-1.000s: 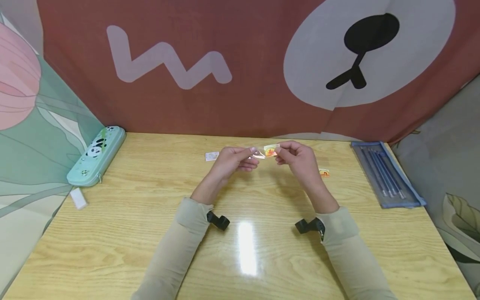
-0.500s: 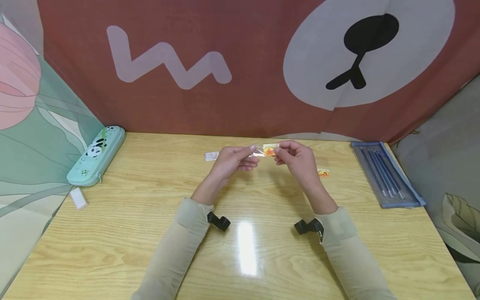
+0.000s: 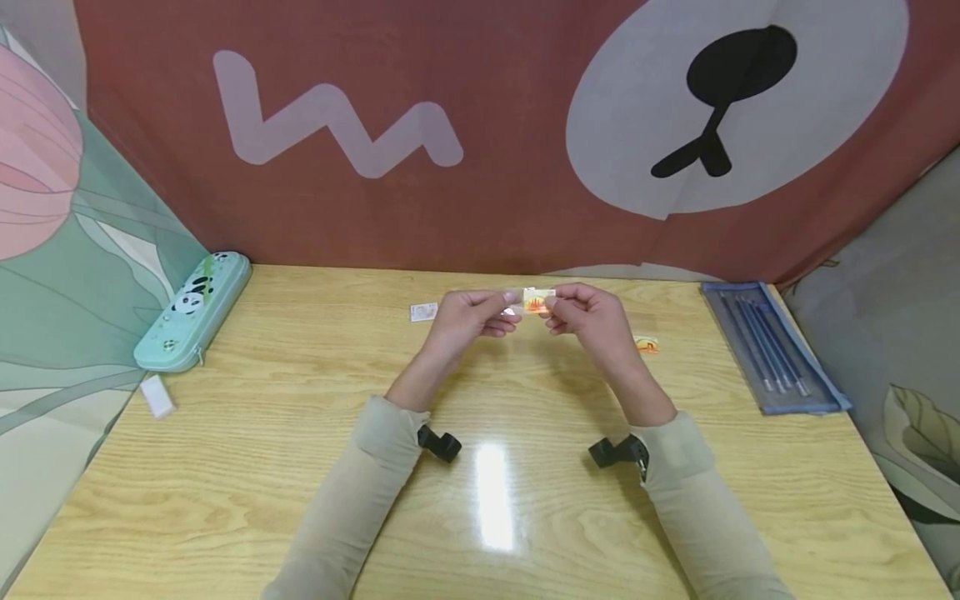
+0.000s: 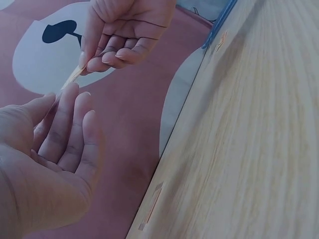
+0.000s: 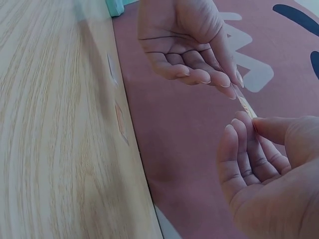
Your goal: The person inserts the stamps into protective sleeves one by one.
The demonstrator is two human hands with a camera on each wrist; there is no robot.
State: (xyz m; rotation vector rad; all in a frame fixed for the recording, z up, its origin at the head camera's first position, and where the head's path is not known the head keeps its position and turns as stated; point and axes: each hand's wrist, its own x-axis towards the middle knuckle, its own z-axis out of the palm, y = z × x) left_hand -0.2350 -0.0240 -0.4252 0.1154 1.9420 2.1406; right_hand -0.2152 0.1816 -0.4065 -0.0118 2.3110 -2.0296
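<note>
In the head view, a small yellow-and-orange printed piece [image 3: 537, 302] with clear plastic film on its left side is held up between both hands over the back of the table. My left hand [image 3: 467, 321] pinches the film end between thumb and forefinger. The right hand [image 3: 594, 317] pinches the printed end the same way. Both wrist views show the piece edge-on as a thin strip [image 4: 74, 75], its ends hidden behind fingertips. The other fingers of each hand are loosely bent below it.
A white printed slip [image 3: 423, 312] lies left of the hands, and an orange-printed piece [image 3: 647, 345] lies behind the right wrist. At far left are a panda pencil case [image 3: 197, 308] and a white block [image 3: 157, 397]. A blue mesh pouch [image 3: 776, 350] with pencils lies at right.
The printed piece has shifted slightly left and turned flatter toward the head camera. Less clear film shows between the hands, which have come a little closer together.
</note>
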